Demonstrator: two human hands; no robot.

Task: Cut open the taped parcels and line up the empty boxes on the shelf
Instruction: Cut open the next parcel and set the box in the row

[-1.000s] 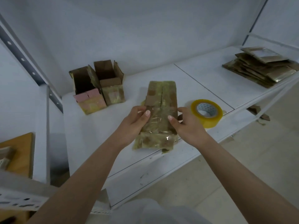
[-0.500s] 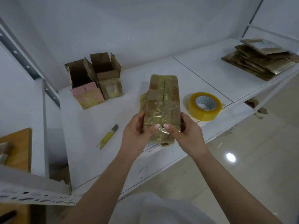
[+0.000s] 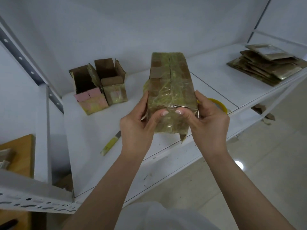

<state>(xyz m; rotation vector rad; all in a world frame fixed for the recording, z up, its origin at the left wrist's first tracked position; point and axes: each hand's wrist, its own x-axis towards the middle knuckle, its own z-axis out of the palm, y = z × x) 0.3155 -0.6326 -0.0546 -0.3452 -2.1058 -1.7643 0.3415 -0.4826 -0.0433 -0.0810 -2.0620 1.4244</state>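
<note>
A long cardboard parcel (image 3: 171, 83) wrapped in shiny clear tape is held up above the white shelf (image 3: 93, 146). My left hand (image 3: 137, 128) grips its near left side and my right hand (image 3: 209, 122) grips its near right side. Both thumbs press on the taped near end, where the tape is torn along the top edge. A slit runs along the parcel's top. Two opened empty boxes (image 3: 99, 85) stand side by side at the back left of the shelf. A yellow utility knife (image 3: 110, 144) lies on the shelf, left of my left hand.
A yellow tape roll (image 3: 219, 105) lies on the shelf, partly hidden behind my right hand. A stack of flattened taped cartons (image 3: 265, 65) sits at the far right. A grey perforated upright (image 3: 28, 67) stands at the left. Cardboard scraps (image 3: 264, 113) lie below the shelf's edge.
Both hands lifted the parcel off the shelf and brought it nearer, tilting its near end up. The thumbs moved onto that end. The knife came into view.
</note>
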